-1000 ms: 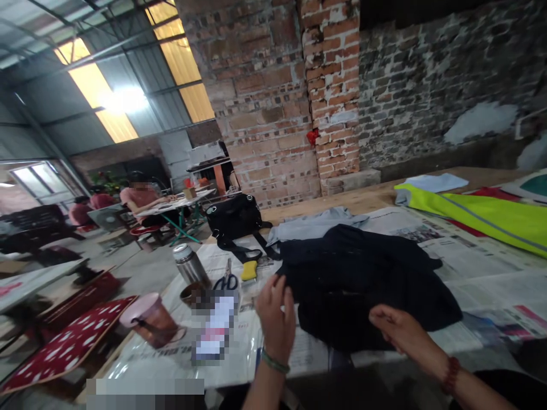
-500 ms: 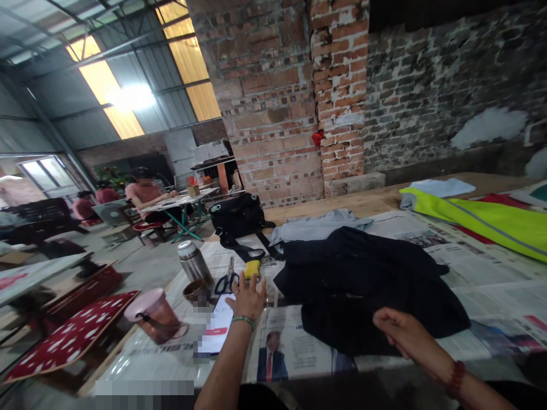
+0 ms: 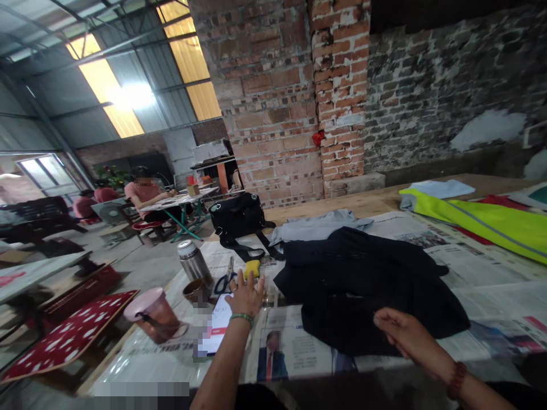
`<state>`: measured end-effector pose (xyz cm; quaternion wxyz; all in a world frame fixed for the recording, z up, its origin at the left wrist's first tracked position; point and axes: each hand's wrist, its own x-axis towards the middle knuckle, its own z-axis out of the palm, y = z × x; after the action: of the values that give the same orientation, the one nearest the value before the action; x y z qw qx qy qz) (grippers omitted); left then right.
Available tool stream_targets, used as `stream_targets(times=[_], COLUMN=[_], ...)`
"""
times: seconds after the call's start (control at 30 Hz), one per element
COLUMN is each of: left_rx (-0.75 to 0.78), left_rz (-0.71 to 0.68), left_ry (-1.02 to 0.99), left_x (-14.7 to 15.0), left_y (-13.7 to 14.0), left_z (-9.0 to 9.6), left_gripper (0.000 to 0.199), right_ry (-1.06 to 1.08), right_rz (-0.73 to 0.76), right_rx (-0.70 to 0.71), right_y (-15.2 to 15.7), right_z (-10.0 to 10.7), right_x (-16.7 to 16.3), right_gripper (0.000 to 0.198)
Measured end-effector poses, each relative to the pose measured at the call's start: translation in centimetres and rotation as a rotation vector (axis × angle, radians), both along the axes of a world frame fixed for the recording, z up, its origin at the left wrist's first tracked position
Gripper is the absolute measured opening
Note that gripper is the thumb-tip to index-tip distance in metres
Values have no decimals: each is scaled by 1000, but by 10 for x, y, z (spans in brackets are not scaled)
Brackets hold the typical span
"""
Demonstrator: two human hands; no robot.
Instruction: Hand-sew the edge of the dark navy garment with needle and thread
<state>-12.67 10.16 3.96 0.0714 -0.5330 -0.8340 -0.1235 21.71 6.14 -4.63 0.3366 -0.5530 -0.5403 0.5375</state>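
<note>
My left hand (image 3: 248, 295) is spread open, palm down, at the right edge of a lit phone (image 3: 219, 323). Just beyond its fingertips lie a small yellow object (image 3: 252, 268) and dark-handled scissors (image 3: 225, 280). A black garment (image 3: 363, 273) is spread in front of me on newspaper (image 3: 294, 341). Over its near edge, my right hand (image 3: 397, 330) is closed with thumb and forefinger pinched together. Whatever that pinch may hold is too small to make out.
On the left stand a steel flask (image 3: 193, 263), a brown cup (image 3: 197, 291) and a pink cup (image 3: 152, 314). Behind the garment are a black bag (image 3: 237, 215) and grey cloth (image 3: 316, 226). A yellow reflective vest (image 3: 478, 219) lies right. A person (image 3: 143, 193) sits at a far table.
My left hand has shifted very slightly away from me and to the left. The right hand and the black garment look the same.
</note>
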Motion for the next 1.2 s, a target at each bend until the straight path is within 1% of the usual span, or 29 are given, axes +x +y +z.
stream_targets(times=[0.1,0.17,0.23,0.27,0.3,0.33,0.37,0.43,0.5,0.57,0.63,0.7,0.8,0.87,0.97,1.07,1.13,1.2], left_rx=[95,254,363,388,383,364,344,268,161,67,20,16,53,71,47,24,11,-1], left_rz=[-79,-283,-534,-649,-752,-814,-837,-825,-803,-811,-793,-756,-741,-740,-733,-723,-716,-717], left_ry=[20,-72,-315,-458,-593,-708,-805,-955,-1053,-1086,-1079,-1069,-1068,-1084,-1125,-1141,-1155,-1179], left_x=[30,61,96,114,130,145,157,175,184,188,190,192,196,197,194,190,187,186], left_y=[-11,-24,-39,-47,-53,-57,-60,-61,-56,-50,-46,-43,-40,-39,-36,-34,-34,-33], left_z=[10,15,17,16,13,10,6,-6,-18,-27,-32,-35,-41,-47,-56,-61,-62,-63], left_gripper=[44,38,35,35,35,34,34,35,38,41,41,37,20,13,15,15,14,15], right_ry=[38,55,49,32,5,-31,-72,-138,-159,-137,-101,-54,36,105,214,317,371,415], right_rz=[-3,-7,-15,-24,-35,-46,-50,-36,-10,9,30,62,102,104,40,-57,-77,-58], right_rx=[-11,-7,5,6,0,-4,15,116,247,329,354,342,269,216,166,158,150,133], right_y=[-1,-3,-5,-5,-6,-5,-4,1,8,14,19,22,26,29,36,44,46,48], right_z=[1,3,9,13,18,24,29,42,53,61,66,66,59,53,44,41,42,45], right_x=[2,3,3,3,3,3,4,6,10,15,19,20,16,11,7,7,9,10], right_gripper=[36,36,36,37,38,38,38,34,26,20,18,19,20,23,28,32,33,33])
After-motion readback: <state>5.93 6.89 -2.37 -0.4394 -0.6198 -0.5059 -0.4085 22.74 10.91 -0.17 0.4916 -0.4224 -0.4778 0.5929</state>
